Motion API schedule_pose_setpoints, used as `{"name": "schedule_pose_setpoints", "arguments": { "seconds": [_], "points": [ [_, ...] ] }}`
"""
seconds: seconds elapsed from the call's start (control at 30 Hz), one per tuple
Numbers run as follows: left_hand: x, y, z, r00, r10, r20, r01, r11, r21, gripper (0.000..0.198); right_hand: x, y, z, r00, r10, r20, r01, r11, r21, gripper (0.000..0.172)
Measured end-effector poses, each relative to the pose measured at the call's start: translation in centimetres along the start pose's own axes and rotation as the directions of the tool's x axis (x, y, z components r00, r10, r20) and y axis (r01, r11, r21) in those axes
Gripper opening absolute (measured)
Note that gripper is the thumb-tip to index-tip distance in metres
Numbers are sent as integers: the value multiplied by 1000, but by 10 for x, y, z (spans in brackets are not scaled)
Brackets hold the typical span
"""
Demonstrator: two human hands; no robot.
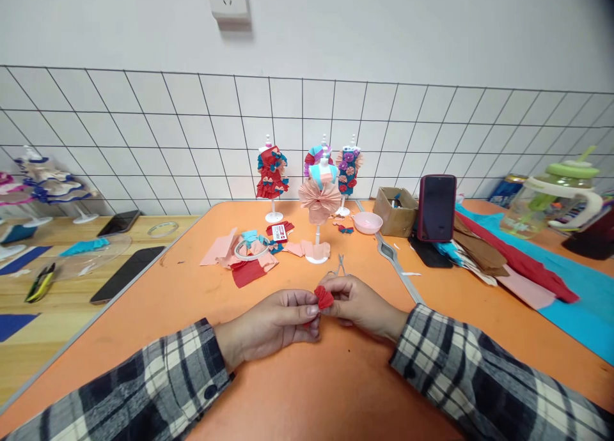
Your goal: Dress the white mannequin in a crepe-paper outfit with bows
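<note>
A small pleated piece of red crepe paper (323,297) is pinched between both hands above the orange tabletop. My left hand (288,316) grips its left side with thumb and fingers, and my right hand (357,305) pinches the right side. Just beyond the hands lie small scissors (340,266), partly hidden by my right hand. Behind them stands a miniature dress form (320,198) on a white base, dressed in a pink pleated paper fan and a light-blue top. Pink, red and blue paper scraps surround a roll of tape (251,249) to the left.
More decorated dress forms stand at the back, one in red (272,172). A pink bowl (368,222), a cardboard box (395,211) and a propped phone (436,208) are at right, near folded paper (518,255) and a jug (551,198). Yellow-handled cutters (41,282) lie far left.
</note>
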State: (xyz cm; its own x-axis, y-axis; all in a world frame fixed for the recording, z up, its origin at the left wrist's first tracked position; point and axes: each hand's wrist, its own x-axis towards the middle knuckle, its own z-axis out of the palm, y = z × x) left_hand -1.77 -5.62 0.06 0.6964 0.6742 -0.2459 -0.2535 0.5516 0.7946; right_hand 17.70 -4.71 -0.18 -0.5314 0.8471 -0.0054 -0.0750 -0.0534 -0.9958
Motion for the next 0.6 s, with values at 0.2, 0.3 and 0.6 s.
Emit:
{"name": "schedule_pose_setpoints", "arguments": {
  "seconds": [0.2, 0.3, 0.6],
  "points": [
    [2, 0, -5, 1000, -27, 17, 27, 999, -46, 24, 0, -5, 6, 997, -39, -68, 38, 999, -9, 40],
    [3, 1, -8, 1000, 28, -9, -29, 996, -88, 30, 0, -5, 8, 994, -55, -94, 54, 998, -13, 38],
    [9, 1, -14, 930, 301, -212, -255, 942, 218, 22, 4, 3, 4, 935, -145, -325, 53, 960, -276, 22]
  ]
}}
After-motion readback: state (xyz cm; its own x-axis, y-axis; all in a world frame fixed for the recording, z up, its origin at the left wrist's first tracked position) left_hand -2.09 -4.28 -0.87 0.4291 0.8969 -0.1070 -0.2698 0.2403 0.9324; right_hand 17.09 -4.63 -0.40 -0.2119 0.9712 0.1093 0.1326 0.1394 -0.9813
